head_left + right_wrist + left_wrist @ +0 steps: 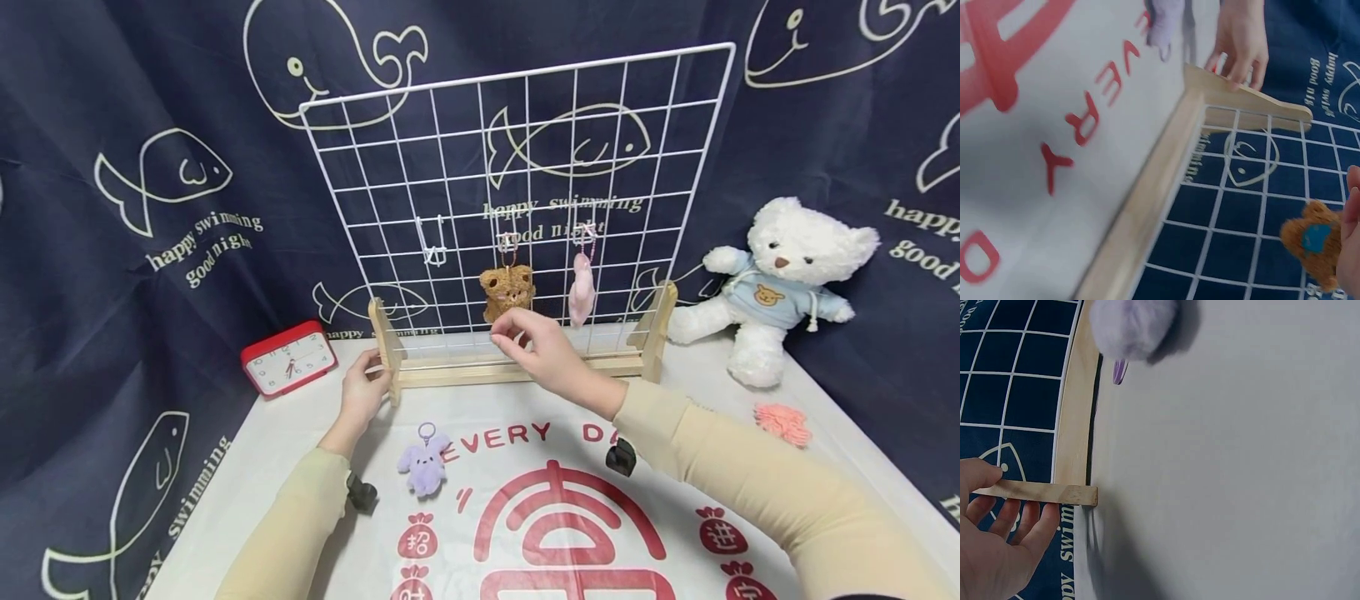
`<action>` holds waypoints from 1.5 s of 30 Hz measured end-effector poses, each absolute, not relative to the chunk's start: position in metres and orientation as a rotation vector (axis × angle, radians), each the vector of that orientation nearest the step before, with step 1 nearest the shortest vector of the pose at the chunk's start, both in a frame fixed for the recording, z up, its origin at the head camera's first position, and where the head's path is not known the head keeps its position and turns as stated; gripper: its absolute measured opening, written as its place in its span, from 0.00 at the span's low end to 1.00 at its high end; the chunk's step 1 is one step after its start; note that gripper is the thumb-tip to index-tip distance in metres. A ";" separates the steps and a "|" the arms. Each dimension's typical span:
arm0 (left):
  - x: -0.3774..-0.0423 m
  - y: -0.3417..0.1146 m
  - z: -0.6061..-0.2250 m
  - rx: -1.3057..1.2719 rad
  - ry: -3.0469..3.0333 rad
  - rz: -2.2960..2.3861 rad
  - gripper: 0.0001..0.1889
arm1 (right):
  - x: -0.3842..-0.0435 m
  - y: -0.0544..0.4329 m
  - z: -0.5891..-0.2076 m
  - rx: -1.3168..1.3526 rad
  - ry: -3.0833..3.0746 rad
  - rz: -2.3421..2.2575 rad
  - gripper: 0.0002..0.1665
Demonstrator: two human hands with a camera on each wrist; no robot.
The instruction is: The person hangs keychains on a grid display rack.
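Note:
My left hand (363, 393) grips the left wooden foot (1054, 492) of a stand that holds up a white wire grid (480, 179). In the left wrist view the thumb lies on one side of that foot, the fingers on the other. A brown bear keychain (501, 287) hangs from a hook in the grid's middle. Just below and in front of it is my right hand (542, 350), fingers loosely curled, with nothing seen in them. A pink plush keychain (581, 292) hangs to the right, seen edge-on. At the left, a white hook (433, 252) carries nothing.
A purple plush keychain (425, 467) lies on the table in front of the stand. A red clock (291, 358) stands at the left. At the right sit a white teddy bear (776, 287) and a coral-coloured fuzzy item (782, 423). Dark patterned cloth (187, 75) hangs behind.

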State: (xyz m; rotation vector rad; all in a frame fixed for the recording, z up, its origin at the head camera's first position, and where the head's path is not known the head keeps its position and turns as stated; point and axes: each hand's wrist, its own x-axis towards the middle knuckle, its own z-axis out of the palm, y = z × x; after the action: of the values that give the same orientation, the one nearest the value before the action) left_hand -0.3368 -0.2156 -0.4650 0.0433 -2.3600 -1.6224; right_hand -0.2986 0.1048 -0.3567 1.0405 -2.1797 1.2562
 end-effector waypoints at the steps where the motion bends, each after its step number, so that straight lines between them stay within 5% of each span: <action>1: -0.337 -0.215 -0.465 0.039 -2.362 -1.622 0.23 | -0.297 0.104 -0.360 1.037 -2.192 1.261 0.02; 18: -0.337 -0.211 -0.463 0.050 -2.396 -1.600 0.24 | -0.276 0.070 -0.407 1.021 -2.380 1.317 0.04; 45: -0.337 -0.216 -0.466 0.037 -2.383 -1.574 0.22 | -0.287 0.014 -0.453 1.037 -2.681 1.224 0.10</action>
State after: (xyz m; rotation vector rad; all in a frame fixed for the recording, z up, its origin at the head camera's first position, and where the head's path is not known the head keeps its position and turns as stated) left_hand -0.3370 -0.2160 -0.4662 0.0370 -2.3827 -1.5740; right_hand -0.2868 0.0139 -0.4526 1.0375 -2.6810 1.2241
